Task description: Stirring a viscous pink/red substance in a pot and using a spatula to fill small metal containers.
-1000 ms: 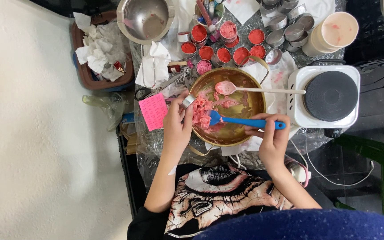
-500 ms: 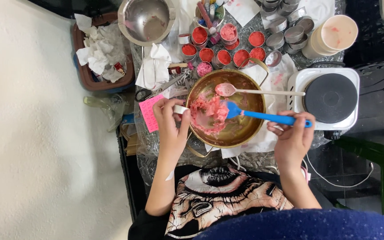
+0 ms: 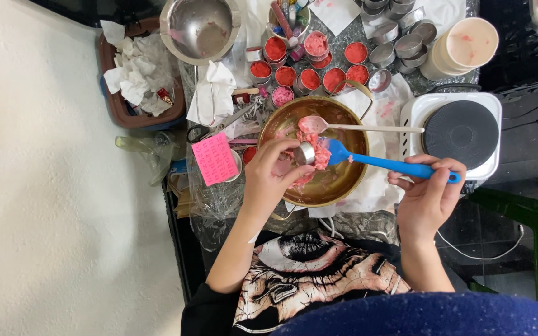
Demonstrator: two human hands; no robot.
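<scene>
My left hand (image 3: 274,174) holds a small round metal tin (image 3: 306,153) over the brass bowl (image 3: 337,180), which contains a lumpy pink paste (image 3: 320,155). My right hand (image 3: 429,190) grips the handle of a blue spatula (image 3: 381,163), whose head sits by the tin in the paste. A white-handled spoon (image 3: 356,127) with pink paste on it lies across the bowl's far rim.
Several small tins filled with red and pink paste (image 3: 309,74) stand beyond the bowl, with empty tins (image 3: 400,43) further right. An electric hotplate (image 3: 459,134) is at the right, a steel bowl (image 3: 199,28) and tissue tray (image 3: 135,87) at the left, and a pink note (image 3: 215,158) near the left hand.
My left hand has brought the small tin further over the paste. The spatula has shifted right, its head now against the tin, and my right hand has moved right along the handle.
</scene>
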